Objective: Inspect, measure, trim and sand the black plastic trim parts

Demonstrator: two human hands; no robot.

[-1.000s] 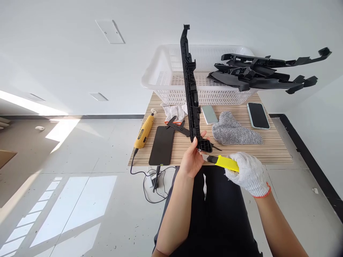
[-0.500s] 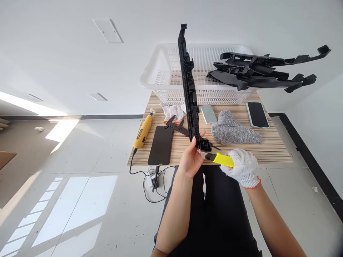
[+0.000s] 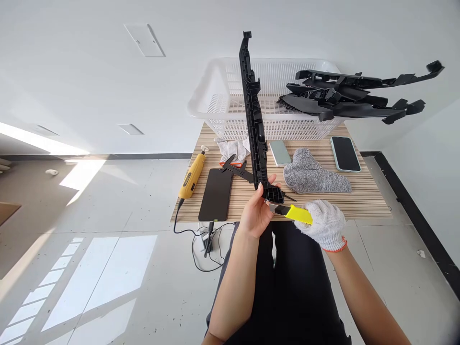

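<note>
My bare left hand (image 3: 257,211) is closed round the lower end of a long black plastic trim part (image 3: 256,124), which stands nearly upright in front of me. In a white knit glove, my right hand (image 3: 323,219) grips a yellow utility knife (image 3: 299,214). The knife's blade points left, its tip at the bottom edge of the trim part, close to my left fingers. Whether the blade touches the plastic I cannot tell. My left palm faces up, and some of its fingers are hidden behind the part.
A white plastic basket (image 3: 223,116) holding several black trim parts (image 3: 345,103) stands at the table's back. On the wooden table (image 3: 247,213) lie a yellow rotary tool (image 3: 193,176), phones (image 3: 215,195), (image 3: 345,154), a black caliper (image 3: 239,171), a glove (image 3: 232,149), a pale green box (image 3: 281,153) and a grey sock (image 3: 316,175).
My right hand and the knife have shifted very slightly left. My left hand and the trim part stay almost where they were.
</note>
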